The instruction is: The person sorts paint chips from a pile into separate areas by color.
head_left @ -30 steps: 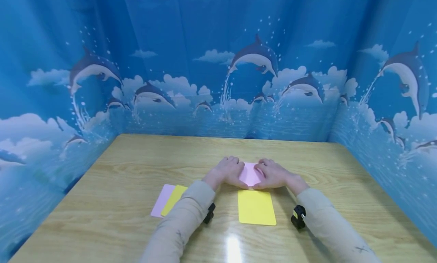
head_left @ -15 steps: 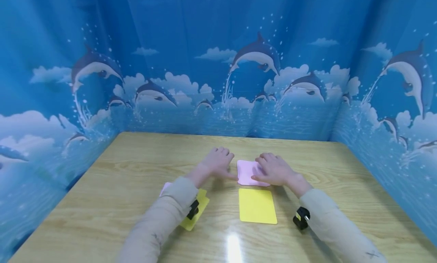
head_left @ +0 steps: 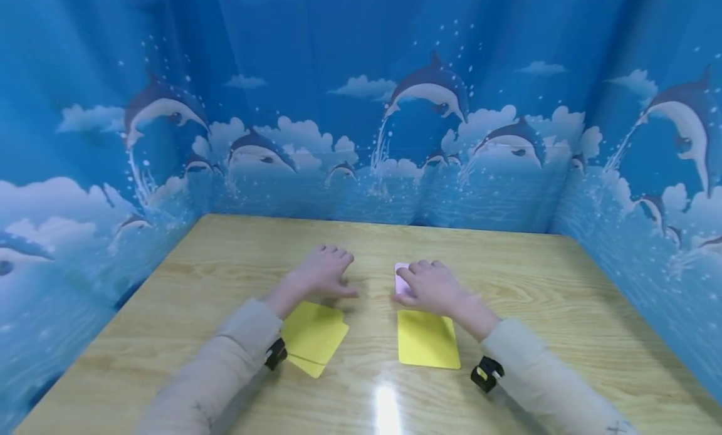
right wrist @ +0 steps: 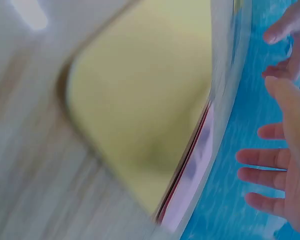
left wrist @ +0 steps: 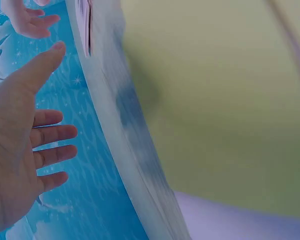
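My left hand [head_left: 324, 272] holds nothing; its fingers are spread and its thumb points right, just behind a fanned pile of yellow cards [head_left: 313, 340]. A pale lilac edge [left wrist: 220, 220] shows beneath that pile in the left wrist view. Over the pink cards [head_left: 402, 286] is my right hand [head_left: 433, 289], hiding most of them. In the right wrist view the right hand's fingers [right wrist: 262, 158] look straight and apart, gripping nothing. Contact with the pink cards cannot be made out. Nearer to me lies a yellow square card stack [head_left: 429, 340].
Everything lies on a wood-grain table [head_left: 225, 259]. A blue dolphin-print curtain [head_left: 316, 109] encloses its back and sides. Each wrist carries a small black camera [head_left: 276, 353]. Light glares off the table [head_left: 387, 410] near the front.
My left hand has let go of the pink cards and moved left, uncovering the left yellow pile. My right hand has loosened its fingers and shifted slightly left over the pink cards.
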`<state>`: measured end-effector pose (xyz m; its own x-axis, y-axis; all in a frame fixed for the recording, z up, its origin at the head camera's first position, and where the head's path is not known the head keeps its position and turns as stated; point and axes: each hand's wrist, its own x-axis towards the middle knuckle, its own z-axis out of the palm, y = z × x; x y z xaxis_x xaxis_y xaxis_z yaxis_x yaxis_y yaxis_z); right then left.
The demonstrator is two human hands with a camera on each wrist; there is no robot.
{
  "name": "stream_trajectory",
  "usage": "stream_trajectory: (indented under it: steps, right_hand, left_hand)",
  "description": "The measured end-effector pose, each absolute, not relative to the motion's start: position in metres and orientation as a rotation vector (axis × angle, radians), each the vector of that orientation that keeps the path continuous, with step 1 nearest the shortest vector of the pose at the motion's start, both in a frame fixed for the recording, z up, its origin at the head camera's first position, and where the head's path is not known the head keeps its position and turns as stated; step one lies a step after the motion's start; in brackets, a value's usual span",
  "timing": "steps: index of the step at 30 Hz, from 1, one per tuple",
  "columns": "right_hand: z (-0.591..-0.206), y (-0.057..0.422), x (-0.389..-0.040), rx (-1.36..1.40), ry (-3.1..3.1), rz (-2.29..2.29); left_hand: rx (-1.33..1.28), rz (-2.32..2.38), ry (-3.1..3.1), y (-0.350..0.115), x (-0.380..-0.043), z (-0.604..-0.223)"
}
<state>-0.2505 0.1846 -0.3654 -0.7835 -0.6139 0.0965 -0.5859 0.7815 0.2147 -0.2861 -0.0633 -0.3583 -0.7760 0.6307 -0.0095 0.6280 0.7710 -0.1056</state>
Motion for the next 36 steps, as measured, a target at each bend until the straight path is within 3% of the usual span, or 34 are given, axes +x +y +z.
stream_trajectory:
  steps: [14, 29, 36]
  right_hand:
    - [-0.373, 0.129, -0.227, 1.096, -2.588, -0.246]
    - [-0.378, 0.068, -0.205, 1.16, -2.858, -0.223]
    - [-0.391, 0.056, -0.198, 1.172, -2.842, -0.419]
  left_hand:
    - [-1.086, 0.074, -2.883, -0.109, -0.26, -0.362]
    - [-1.123, -0.002, -2.96, -0.149, -0.229, -0.374]
    - [-1.237, -0.023, -2.975, -0.156, -0.221, -0.382]
